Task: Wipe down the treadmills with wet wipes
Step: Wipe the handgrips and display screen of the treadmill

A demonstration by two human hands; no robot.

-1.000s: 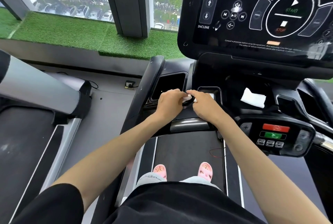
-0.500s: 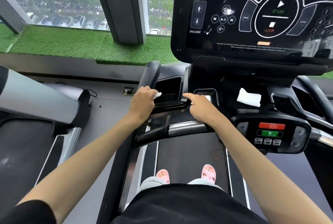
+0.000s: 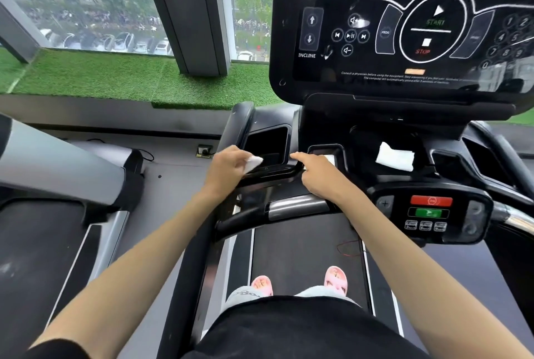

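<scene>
Left hand [image 3: 228, 167] gripping wet wipe [image 3: 253, 162] against treadmill tray rim [image 3: 271, 171]

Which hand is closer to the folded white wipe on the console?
Right. The right hand rests left of the folded wipe; the left hand, pinching a second wipe, is farther left at the cup holder.

Brightly, evenly lit by soft daylight through the tall glass windows [image 3: 86, 20] along the top left edge; hazy and washed out beyond the glass. Streaked with white glare across the glossy black console screen [image 3: 404, 49], heaviest toward its right edge. Glinting hard on the curved chrome handlebar [image 3: 515, 218] at the right edge. Slightly smeared by motion at the left hand [image 3: 228, 167] and its small white wet wipe [image 3: 255, 162]. Bowed toward every corner by the wide lens.
</scene>
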